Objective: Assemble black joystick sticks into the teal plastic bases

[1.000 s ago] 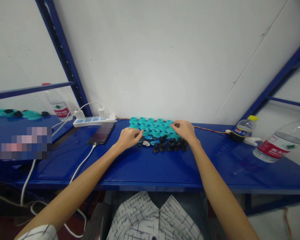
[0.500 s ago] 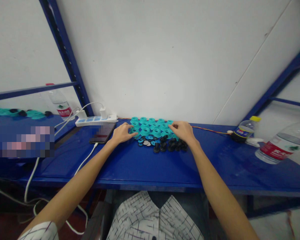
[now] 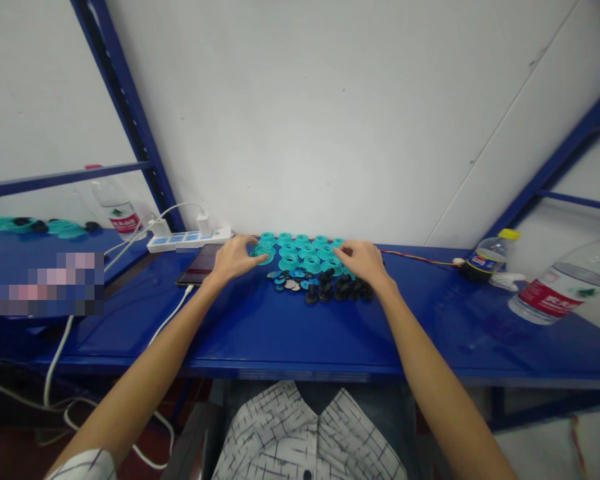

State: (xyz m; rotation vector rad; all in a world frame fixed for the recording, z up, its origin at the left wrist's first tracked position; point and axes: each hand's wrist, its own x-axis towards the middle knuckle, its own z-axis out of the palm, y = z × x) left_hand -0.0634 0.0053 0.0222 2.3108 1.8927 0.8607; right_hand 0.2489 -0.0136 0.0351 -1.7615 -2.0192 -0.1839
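A cluster of several teal plastic spools (image 3: 305,252) stands on the blue bench, with black plastic pieces (image 3: 341,289) and small blue and white discs (image 3: 290,280) in front of it. My left hand (image 3: 235,259) is curled over a teal spool (image 3: 261,251) at the cluster's left side, its fingertips around the rim. My right hand (image 3: 363,260) rests on the cluster's right side, with fingertips touching the spools. Whether it grips one is hidden.
The blue metal bench (image 3: 280,333) carries a power strip (image 3: 187,241), a phone (image 3: 199,265) on a white cable, a cola bottle (image 3: 485,265) and a water bottle (image 3: 560,287). More teal spools (image 3: 25,225) lie at far left, beside a blurred patch.
My left hand has moved left and slightly back, with a teal spool now sitting left of the cluster under its fingers. My right hand has barely moved.
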